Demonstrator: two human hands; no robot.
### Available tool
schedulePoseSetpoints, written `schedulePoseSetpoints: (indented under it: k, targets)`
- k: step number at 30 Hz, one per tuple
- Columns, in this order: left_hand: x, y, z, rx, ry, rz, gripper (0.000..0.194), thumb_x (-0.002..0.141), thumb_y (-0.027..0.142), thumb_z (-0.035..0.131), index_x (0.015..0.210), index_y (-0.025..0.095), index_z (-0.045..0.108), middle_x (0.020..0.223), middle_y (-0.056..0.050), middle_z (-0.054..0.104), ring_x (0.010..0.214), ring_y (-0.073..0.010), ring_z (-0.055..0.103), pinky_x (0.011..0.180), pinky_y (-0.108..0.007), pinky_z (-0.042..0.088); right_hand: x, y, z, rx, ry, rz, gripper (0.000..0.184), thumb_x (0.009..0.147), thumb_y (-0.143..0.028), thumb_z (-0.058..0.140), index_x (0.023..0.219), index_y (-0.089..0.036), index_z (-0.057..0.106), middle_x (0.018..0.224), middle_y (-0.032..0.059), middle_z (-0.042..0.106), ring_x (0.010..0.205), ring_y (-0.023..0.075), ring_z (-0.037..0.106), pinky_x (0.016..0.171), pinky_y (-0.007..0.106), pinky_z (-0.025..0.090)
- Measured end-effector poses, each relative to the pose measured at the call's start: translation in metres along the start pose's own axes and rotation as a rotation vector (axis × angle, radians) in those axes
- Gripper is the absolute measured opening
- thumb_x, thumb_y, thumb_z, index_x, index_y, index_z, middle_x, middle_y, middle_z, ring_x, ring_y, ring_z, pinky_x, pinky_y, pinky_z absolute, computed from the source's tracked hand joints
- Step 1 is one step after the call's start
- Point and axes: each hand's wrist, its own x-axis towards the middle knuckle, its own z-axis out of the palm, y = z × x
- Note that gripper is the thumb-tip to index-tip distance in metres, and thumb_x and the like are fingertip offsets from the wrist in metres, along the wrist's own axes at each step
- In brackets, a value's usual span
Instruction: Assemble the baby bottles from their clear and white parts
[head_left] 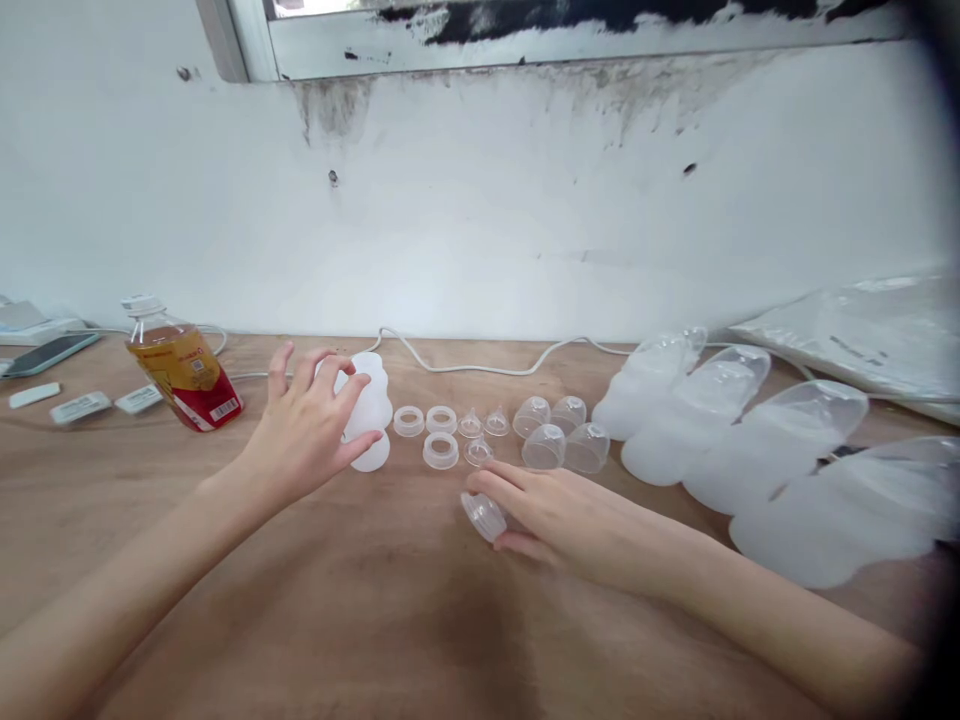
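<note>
Fingers spread, my left hand (311, 430) hovers at the near-left edge of several white frosted round pieces (375, 400), partly covering them. Whether its fingertips touch them I cannot tell. My right hand (544, 505) is closed round a clear baby bottle top (484, 515), held tilted just above the table with its ringed end pointing left; the rest is hidden by my fingers. Beyond it are three translucent collar rings (441, 452), three clear bottle nipples (478, 453) and several clear dome caps (544, 448), set out in rows.
Bags of frosted white pieces (739, 455) line the right side. At left stand a drink bottle (187, 370), small white boxes (80, 407) and a phone (52, 354). A white cable (480, 370) runs along the wall; a plastic package (870, 330) lies back right.
</note>
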Motion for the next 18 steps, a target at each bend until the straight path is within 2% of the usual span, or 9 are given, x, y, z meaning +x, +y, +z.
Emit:
schedulePoseSetpoints:
  k: [4, 7, 10, 12, 14, 15, 16, 18]
  targets:
    - [0.001, -0.003, 0.001, -0.028, -0.013, -0.001, 0.046, 0.074, 0.041, 0.053, 0.108, 0.009, 0.051, 0.107, -0.017, 0.053, 0.105, -0.0333, 0.045, 0.096, -0.056, 0.021, 0.000, -0.001, -0.002, 0.078, -0.031, 0.038, 0.016, 0.079, -0.017, 0.053, 0.094, -0.016, 0.047, 0.088, 0.0036, 0.054, 0.066, 0.0144, 0.057, 0.051, 0.023, 0.040]
    - [0.002, 0.000, -0.007, -0.080, 0.044, -0.010, 0.054, 0.074, 0.042, 0.054, 0.115, 0.008, 0.045, 0.112, -0.018, 0.051, 0.107, -0.0334, 0.044, 0.096, -0.056, 0.020, 0.000, 0.001, 0.000, 0.094, 0.010, 0.043, 0.017, 0.080, -0.022, 0.053, 0.095, -0.015, 0.046, 0.094, 0.0052, 0.051, 0.062, 0.0128, 0.055, 0.050, 0.024, 0.041]
    - [0.000, 0.018, -0.022, -0.225, 0.160, 0.030, 0.040, 0.078, 0.033, 0.052, 0.111, 0.011, 0.046, 0.112, -0.016, 0.051, 0.108, -0.0299, 0.044, 0.096, -0.052, 0.024, 0.000, 0.002, 0.001, 0.135, 0.030, -0.005, 0.016, 0.083, -0.023, 0.048, 0.097, -0.015, 0.046, 0.100, 0.0068, 0.048, 0.068, 0.0131, 0.055, 0.056, 0.026, 0.044]
    - [-0.006, 0.038, -0.028, -0.428, 0.186, 0.146, 0.030, 0.079, 0.027, 0.051, 0.106, 0.014, 0.047, 0.106, -0.012, 0.054, 0.104, -0.0246, 0.047, 0.092, -0.043, 0.033, 0.000, 0.002, 0.003, 0.164, 0.022, -0.030, 0.015, 0.084, -0.019, 0.044, 0.098, -0.014, 0.047, 0.100, 0.0072, 0.048, 0.072, 0.0138, 0.055, 0.060, 0.027, 0.046]
    - [-0.015, 0.060, -0.028, -0.632, 0.067, 0.263, 0.035, 0.079, 0.030, 0.052, 0.109, 0.013, 0.044, 0.107, -0.012, 0.054, 0.101, -0.0221, 0.049, 0.086, -0.035, 0.040, -0.001, 0.001, 0.005, 0.160, 0.016, -0.031, 0.016, 0.083, -0.015, 0.042, 0.097, -0.013, 0.049, 0.099, 0.0075, 0.048, 0.074, 0.0146, 0.055, 0.062, 0.029, 0.046]
    - [-0.020, 0.069, -0.026, -0.699, -0.008, 0.274, 0.043, 0.078, 0.032, 0.054, 0.113, 0.012, 0.041, 0.110, -0.012, 0.054, 0.100, -0.0224, 0.050, 0.085, -0.034, 0.042, 0.000, 0.000, 0.006, 0.149, 0.015, -0.030, 0.016, 0.082, -0.015, 0.043, 0.096, -0.013, 0.050, 0.098, 0.0074, 0.048, 0.074, 0.0150, 0.056, 0.063, 0.029, 0.047]
    - [-0.025, 0.077, -0.022, -0.752, -0.058, 0.261, 0.050, 0.077, 0.033, 0.057, 0.116, 0.011, 0.036, 0.111, -0.013, 0.053, 0.101, -0.0230, 0.050, 0.085, -0.034, 0.042, 0.000, -0.001, 0.008, 0.137, 0.016, -0.031, 0.016, 0.081, -0.015, 0.044, 0.095, -0.013, 0.051, 0.096, 0.0071, 0.049, 0.074, 0.0153, 0.055, 0.063, 0.030, 0.047]
    - [-0.033, 0.088, -0.014, -0.844, -0.126, 0.180, 0.052, 0.076, 0.027, 0.058, 0.118, 0.013, 0.032, 0.110, -0.012, 0.054, 0.100, -0.0224, 0.052, 0.083, -0.034, 0.044, 0.001, -0.003, 0.011, 0.120, 0.023, -0.039, 0.015, 0.080, -0.017, 0.047, 0.094, -0.012, 0.052, 0.095, 0.0067, 0.049, 0.071, 0.0151, 0.055, 0.062, 0.029, 0.047]
